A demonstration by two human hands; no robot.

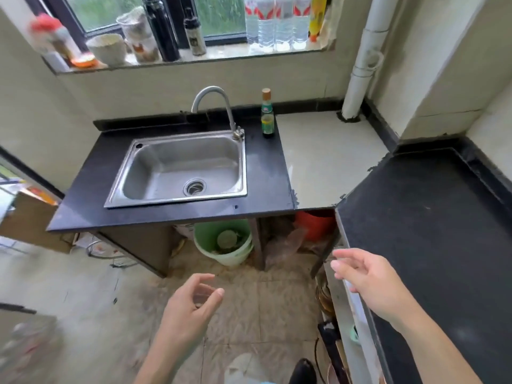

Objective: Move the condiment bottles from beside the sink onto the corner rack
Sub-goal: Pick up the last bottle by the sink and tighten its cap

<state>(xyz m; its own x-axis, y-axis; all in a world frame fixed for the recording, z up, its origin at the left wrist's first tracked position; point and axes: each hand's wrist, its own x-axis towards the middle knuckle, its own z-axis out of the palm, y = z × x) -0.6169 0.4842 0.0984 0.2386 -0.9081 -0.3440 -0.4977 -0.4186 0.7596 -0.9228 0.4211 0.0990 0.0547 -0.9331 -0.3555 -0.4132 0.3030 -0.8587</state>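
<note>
Kitchen corner, seen from above and in front of the sink (119,187). A steel sink is set into a dark worktop (264,176) on the left, with a curved tap (214,102) at its far right corner. One condiment bottle (267,115), green glass with a tan cap and a green label, stands upright on the dark worktop just right of the tap, close to the back wall and at the edge of a pale worktop section (327,156). A second dark worktop (432,239) runs along the right wall towards the near side.

The left hand (191,309) hangs over the tiled floor (91,295) at near centre, fingers loosely curled, thumb and forefinger apart, holding nothing. The right hand (371,281) hangs over the near left edge of the right worktop, fingers relaxed and spread, also holding nothing. Both hands are well apart from the bottle.

On the window sill (227,54) above the sink stand a pale mug (106,48), a tall black flask (162,29), a small dark-capped bottle (195,34), a row of clear water bottles (277,23) and a yellow bottle (317,16). A white pipe (360,67) rises in the far right corner. Under the worktop sit a green bucket (243,253) and, to its right, an orange bucket (315,224).
</note>
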